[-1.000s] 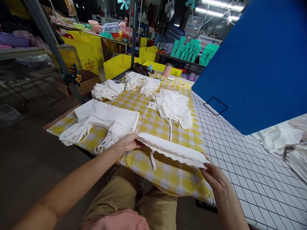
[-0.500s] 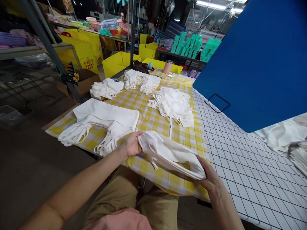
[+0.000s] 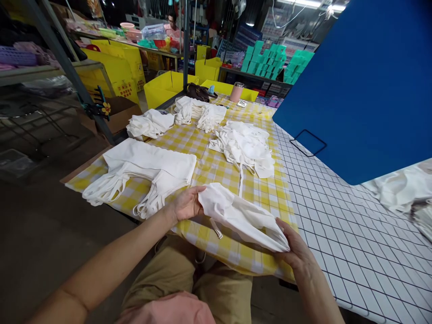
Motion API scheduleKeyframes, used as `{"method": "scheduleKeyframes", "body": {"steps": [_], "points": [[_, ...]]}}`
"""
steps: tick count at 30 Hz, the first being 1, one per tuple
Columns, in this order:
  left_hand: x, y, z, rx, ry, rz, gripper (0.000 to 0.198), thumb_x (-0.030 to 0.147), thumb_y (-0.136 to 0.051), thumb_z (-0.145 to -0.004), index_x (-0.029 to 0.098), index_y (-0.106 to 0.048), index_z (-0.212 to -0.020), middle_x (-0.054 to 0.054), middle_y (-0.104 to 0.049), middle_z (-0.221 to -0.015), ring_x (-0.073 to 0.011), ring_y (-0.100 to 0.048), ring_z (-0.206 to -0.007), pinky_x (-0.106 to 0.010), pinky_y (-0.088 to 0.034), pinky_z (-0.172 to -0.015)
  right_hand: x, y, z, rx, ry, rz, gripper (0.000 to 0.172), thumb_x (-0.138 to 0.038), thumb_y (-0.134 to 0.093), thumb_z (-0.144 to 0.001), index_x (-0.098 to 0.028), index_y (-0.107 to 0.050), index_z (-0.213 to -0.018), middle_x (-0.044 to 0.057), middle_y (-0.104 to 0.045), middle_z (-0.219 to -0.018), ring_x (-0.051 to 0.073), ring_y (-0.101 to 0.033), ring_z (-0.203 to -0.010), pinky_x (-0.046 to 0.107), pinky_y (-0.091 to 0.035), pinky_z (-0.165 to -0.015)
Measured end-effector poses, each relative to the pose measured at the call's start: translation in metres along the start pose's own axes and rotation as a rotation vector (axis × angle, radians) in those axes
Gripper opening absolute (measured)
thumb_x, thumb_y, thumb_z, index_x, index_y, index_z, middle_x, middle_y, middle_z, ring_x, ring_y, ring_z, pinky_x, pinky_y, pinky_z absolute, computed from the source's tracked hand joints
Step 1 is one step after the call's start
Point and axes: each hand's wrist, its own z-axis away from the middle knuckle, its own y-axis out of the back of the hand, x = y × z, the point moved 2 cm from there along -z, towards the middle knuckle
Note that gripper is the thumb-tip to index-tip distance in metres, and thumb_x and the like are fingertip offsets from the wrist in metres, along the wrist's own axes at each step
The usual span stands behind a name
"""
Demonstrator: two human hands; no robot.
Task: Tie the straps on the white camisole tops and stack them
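Between my hands a white strappy garment (image 3: 241, 216), perhaps a camisole, is held stretched above the front edge of the table. My left hand (image 3: 188, 203) pinches its left end, the thumb on top. On the other end my right hand (image 3: 294, 245) is closed, its fingers partly hidden behind the cloth. A thin strap hangs under the garment near its left end. Just left of my left hand lies a neat stack of white garments (image 3: 148, 162) with looped straps. A loose heap of white garments (image 3: 245, 144) lies beyond the held one.
The yellow checked tablecloth (image 3: 202, 153) also bears two smaller white piles (image 3: 151, 123), a dark bag (image 3: 199, 93) and a pink tumbler (image 3: 236, 91). At right are a white grid-patterned surface (image 3: 324, 216) and a big blue panel (image 3: 354, 90). A metal post (image 3: 70, 72) stands left. A person (image 3: 172, 29) sits far back.
The left end of the garment and my left hand have shifted slightly right. The garment's opening looks narrower, its near edge smoother. Both hands keep their hold.
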Motion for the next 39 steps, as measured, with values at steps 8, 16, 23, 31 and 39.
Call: {"method": "scheduleKeyframes", "body": {"steps": [8,16,23,31,39], "points": [[0.001,-0.001,0.008,0.132,-0.118,-0.063,0.017,0.008,-0.056,-0.077,0.008,-0.064,-0.091,-0.007,-0.069,-0.071,-0.0152,-0.063,-0.062,-0.026,-0.05,-0.063,0.001,0.006,0.0,0.056,-0.149,-0.276,0.028,-0.016,-0.072,-0.061,-0.018,-0.061,-0.087,0.0,-0.07,-0.075,0.017,-0.066,-0.064,0.025,-0.058,-0.059],[0.003,0.003,0.009,0.167,-0.223,-0.115,0.004,0.01,-0.065,-0.071,0.009,-0.065,-0.075,-0.004,-0.067,-0.066,-0.0118,-0.061,-0.06,-0.02,-0.048,-0.062,0.005,0.013,-0.005,0.128,-0.023,-0.319,0.023,-0.014,-0.073,-0.058,-0.019,-0.063,-0.079,-0.002,-0.069,-0.072,0.015,-0.065,-0.061,0.021,-0.058,-0.054],[0.007,0.004,0.017,0.309,-0.323,-0.325,0.027,0.009,-0.06,-0.067,0.011,-0.066,-0.093,0.0,-0.064,-0.061,-0.0086,-0.054,-0.049,-0.017,-0.043,-0.047,0.002,0.011,0.0,0.138,0.099,-0.286,0.022,-0.017,-0.076,-0.055,-0.02,-0.062,-0.072,-0.005,-0.066,-0.066,0.009,-0.061,-0.055,0.014,-0.052,-0.047],[0.009,0.01,0.027,0.423,-0.499,-0.513,0.034,0.021,-0.06,-0.065,0.011,-0.065,-0.098,0.002,-0.063,-0.062,-0.0068,-0.05,-0.043,-0.015,-0.038,-0.038,-0.008,0.0,0.028,0.339,0.265,-0.121,0.03,-0.027,-0.078,-0.05,-0.017,-0.064,-0.075,-0.005,-0.059,-0.057,0.005,-0.048,-0.044,0.014,-0.039,-0.038],[0.005,0.004,0.045,0.495,-0.419,-0.799,0.042,0.016,-0.047,-0.075,0.009,-0.056,-0.115,0.007,-0.045,-0.031,-0.011,-0.049,-0.03,-0.015,-0.037,-0.033,0.0,0.004,0.038,0.389,0.346,0.162,0.031,-0.037,-0.074,-0.055,-0.015,-0.064,-0.075,-0.003,-0.056,-0.052,0.008,-0.045,-0.043,0.019,-0.039,-0.04]]}}
